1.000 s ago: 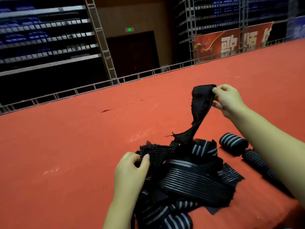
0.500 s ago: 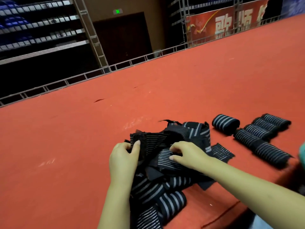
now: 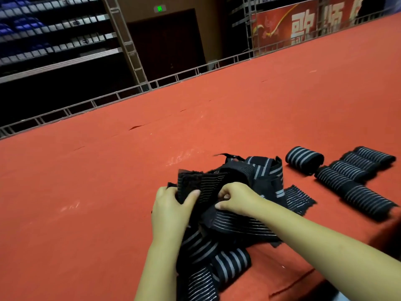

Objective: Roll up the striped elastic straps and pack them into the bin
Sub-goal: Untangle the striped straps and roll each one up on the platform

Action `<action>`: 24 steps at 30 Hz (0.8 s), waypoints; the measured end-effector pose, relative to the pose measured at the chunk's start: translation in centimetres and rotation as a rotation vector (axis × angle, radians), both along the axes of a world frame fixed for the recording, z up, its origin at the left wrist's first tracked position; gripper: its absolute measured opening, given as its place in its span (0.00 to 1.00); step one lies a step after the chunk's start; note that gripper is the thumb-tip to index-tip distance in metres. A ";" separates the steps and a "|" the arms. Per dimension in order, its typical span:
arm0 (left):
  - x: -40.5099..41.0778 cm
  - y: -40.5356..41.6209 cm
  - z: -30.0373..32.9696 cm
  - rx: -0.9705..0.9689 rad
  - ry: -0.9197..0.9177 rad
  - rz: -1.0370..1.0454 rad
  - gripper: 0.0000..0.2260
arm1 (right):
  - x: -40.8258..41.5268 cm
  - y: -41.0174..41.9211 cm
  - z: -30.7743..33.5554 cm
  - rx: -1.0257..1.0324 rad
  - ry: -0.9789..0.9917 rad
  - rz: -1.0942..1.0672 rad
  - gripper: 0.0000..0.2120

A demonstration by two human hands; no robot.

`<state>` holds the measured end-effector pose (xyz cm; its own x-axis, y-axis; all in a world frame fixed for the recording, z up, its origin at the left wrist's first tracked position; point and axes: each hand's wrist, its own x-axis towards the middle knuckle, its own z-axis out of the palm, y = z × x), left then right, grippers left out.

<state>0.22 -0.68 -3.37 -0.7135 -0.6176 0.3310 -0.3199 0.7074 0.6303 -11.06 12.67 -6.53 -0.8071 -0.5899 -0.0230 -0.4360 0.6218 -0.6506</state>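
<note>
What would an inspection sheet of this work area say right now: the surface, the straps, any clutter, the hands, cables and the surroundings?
Surface: red carpeted floor, with scuffs and a small tear farther back.
Job's things: tangled pile of loose straps in front of the person; rolled straps lie in a group to the right, apart from the pile. No bin in view.
Clutter: nothing seen.
Hands: left hand grips the end of a thin-striped strap; right hand pinches the same strap beside it.
Cables: nothing seen.
Surroundings: metal railing along the floor's edge, dark tiered seating, a red banner, a green exit sign.
</note>
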 end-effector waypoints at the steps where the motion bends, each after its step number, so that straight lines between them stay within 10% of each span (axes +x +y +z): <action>1: -0.2 0.3 -0.3 -0.007 -0.026 -0.022 0.14 | 0.0 0.6 0.6 0.009 0.008 0.005 0.17; 12: -1.1 0.1 -0.6 -0.018 0.086 0.086 0.11 | -1.7 9.8 4.9 -0.039 0.126 -0.192 0.04; 18: -0.9 -0.2 -0.9 -0.007 0.040 0.080 0.10 | -4.6 13.5 6.5 -0.409 0.267 -0.502 0.05; 24: -0.1 1.7 0.3 0.046 0.116 -0.175 0.16 | -2.0 12.0 8.2 -0.851 -0.136 -0.176 0.09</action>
<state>0.13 1.00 -3.04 -0.7701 -0.5040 0.3911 -0.1181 0.7151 0.6889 -13.10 24.69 1.62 -0.9103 -0.3177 0.2654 -0.2646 -0.0463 -0.9632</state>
